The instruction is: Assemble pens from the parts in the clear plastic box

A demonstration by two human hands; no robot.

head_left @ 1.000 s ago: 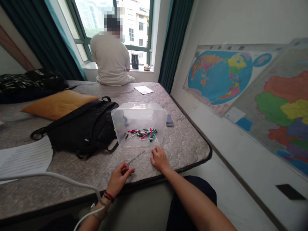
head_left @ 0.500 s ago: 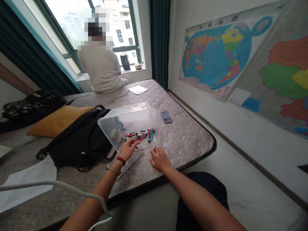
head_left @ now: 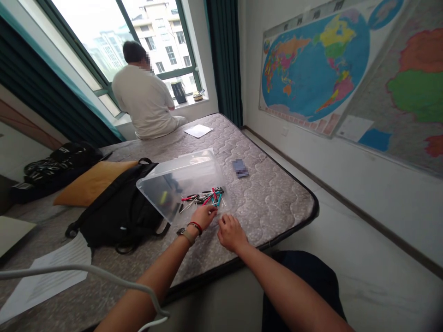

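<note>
On the mattress [head_left: 273,203], a clear plastic box [head_left: 169,161] lies on its side with its mouth toward me. Inside its mouth is a loose heap of slim pen-like sticks [head_left: 204,197] in red, black, teal and white. My left hand [head_left: 203,217] is at the near edge of the heap, thumb and fingertips pinched together; anything between them is too small to make out. Just to its right, my right hand [head_left: 231,233] rests on the mattress with curled fingers, and its palm is hidden. A small gap separates the two hands.
A black backpack [head_left: 117,207] lies against the box's left side, by a yellow pillow [head_left: 93,182]. A phone-like item [head_left: 240,168] and white papers [head_left: 198,131] lie beyond. A person [head_left: 143,97] sits by the window. A pale cable [head_left: 104,274] crosses the lower left.
My left hand has moved right, from the left part of the heap to beside my right hand. My right hand stays nearly in place. The view has shifted slightly.
</note>
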